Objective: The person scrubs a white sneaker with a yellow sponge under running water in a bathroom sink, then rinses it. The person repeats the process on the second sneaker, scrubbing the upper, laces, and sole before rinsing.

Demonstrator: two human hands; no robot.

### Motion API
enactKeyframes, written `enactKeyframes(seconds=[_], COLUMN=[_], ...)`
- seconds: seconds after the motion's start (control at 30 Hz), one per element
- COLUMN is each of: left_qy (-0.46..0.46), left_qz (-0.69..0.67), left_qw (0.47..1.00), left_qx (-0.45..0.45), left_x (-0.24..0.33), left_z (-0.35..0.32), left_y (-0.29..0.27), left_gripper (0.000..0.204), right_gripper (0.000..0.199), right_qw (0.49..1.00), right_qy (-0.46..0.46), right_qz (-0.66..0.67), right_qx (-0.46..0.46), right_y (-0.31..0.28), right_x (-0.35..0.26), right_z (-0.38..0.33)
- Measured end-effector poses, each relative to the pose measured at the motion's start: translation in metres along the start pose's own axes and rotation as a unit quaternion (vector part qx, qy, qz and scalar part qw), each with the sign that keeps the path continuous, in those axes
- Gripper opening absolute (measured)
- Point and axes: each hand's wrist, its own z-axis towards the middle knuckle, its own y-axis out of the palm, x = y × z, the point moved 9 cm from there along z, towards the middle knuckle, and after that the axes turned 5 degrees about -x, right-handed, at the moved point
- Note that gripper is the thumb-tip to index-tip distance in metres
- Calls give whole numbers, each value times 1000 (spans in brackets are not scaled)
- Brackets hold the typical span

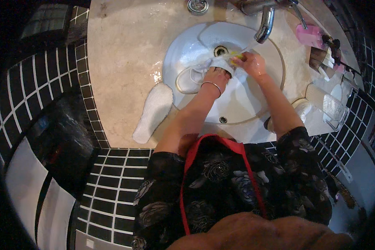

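Note:
In the white washbasin (237,112), my left hand (217,79), with a bangle at its wrist, grips a wet white shoe (222,63); its fingers partly disappear into the opening. Another white, rounded shoe part with a pale rim (188,80) lies in the basin just left of that hand; I cannot tell if it belongs to the same shoe. My right hand (254,64) is closed on a small yellow scrubber (237,57), pressed close to the shoe; whether it is a brush or sponge is unclear. A white fluffy insole (153,113) rests on the counter at the left.
A chrome faucet (264,29) reaches over the basin's far right, with the drain (221,51) below. A pink bottle (310,35) stands at the back right. Another white shoe (302,109) and a clear plastic container (335,106) sit on the right of the beige counter (121,54).

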Motion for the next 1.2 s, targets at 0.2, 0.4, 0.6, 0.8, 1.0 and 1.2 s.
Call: enactKeyframes(seconds=[0.2, 0.4, 0.6, 0.8, 1.0, 1.2], left_qy=[-85, 20, 21, 20, -92, -12], left_qz=[46, 22, 14, 28, -155, 1], left_qw=[963, 987, 991, 990, 982, 1000], left_qx=[250, 156, 128, 137, 53, 5], left_x=[-8, 0, 2, 0, -21, -6], left_z=[-16, -11, -14, -8, 1, 2], left_y=[-31, -25, -35, -27, -2, -6], left_gripper=[36, 31, 26, 28, 40, 36], right_gripper=[59, 57, 61, 63, 58, 60], right_qw=[967, 985, 983, 990, 962, 999], right_qy=[-245, -45, 37, 33, -268, -33], right_qz=[30, 168, 178, 117, -14, 35], right_qx=[68, 9, -20, 71, 40, 23], right_y=[-4, 12, 39, -10, 0, -8], right_x=[-73, 24, 78, 31, -96, -8], right_z=[-21, -37, -41, -16, -25, -10])
